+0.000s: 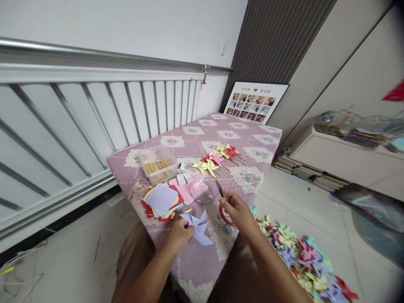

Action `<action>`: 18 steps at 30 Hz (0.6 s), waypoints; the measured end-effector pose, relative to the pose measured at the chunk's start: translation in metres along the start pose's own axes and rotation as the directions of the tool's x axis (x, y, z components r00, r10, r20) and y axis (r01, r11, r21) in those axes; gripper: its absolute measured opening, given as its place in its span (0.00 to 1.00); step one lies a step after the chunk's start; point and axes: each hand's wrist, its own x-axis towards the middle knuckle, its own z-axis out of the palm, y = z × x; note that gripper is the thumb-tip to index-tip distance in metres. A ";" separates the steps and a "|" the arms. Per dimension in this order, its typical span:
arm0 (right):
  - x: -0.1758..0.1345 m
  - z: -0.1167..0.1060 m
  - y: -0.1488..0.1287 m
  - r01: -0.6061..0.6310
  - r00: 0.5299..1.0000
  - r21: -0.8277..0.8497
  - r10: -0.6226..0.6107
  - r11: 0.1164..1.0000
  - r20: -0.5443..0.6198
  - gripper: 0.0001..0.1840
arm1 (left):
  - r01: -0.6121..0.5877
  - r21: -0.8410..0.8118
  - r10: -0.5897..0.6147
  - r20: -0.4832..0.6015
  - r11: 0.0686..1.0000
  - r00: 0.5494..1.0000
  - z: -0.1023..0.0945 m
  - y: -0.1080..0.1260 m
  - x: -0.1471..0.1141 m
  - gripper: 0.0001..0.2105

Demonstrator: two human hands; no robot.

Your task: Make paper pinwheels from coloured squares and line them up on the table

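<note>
A lavender paper pinwheel (199,230) is pinched in my left hand (181,232), low over the near part of the table. Red-handled scissors (226,215) are in my right hand (235,210), their dark blades pointing away to the upper left. To the left of the pinwheel lies a stack of coloured paper squares (162,199), lavender on top. Thin sticks (183,213) lie between the stack and my left hand. Beyond my hands sits a clear round dish (203,196) holding tiny shiny pieces, beside pink paper (186,191) with small white boxes (184,179) on it.
A clear plastic box (158,164) of short sticks stands at the table's left edge. Several yellow, pink and red pinwheels (217,159) lie farther back. Many more pinwheels (303,256) are heaped on the floor at right. A white radiator (94,113) borders the table's left side.
</note>
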 end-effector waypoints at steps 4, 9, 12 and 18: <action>0.041 -0.001 -0.029 0.154 0.982 -0.457 -0.085 0.876 0.168 0.21 | -0.052 0.109 0.058 -0.056 0.993 0.997 -0.001 -0.005 -0.003 0.04; 0.081 0.022 -0.055 0.316 0.882 -0.660 0.046 0.682 0.470 0.11 | -0.077 0.070 0.082 -0.061 0.995 0.995 -0.002 -0.006 -0.008 0.05; 0.098 0.041 -0.052 0.355 0.790 -0.708 0.210 0.611 0.577 0.06 | -0.083 0.052 0.085 -0.057 0.995 0.995 -0.002 -0.008 -0.007 0.04; 0.110 0.065 -0.033 0.381 0.651 -0.813 0.497 0.439 0.574 0.10 | -0.144 0.112 0.152 -0.064 0.983 0.986 -0.004 -0.014 -0.003 0.05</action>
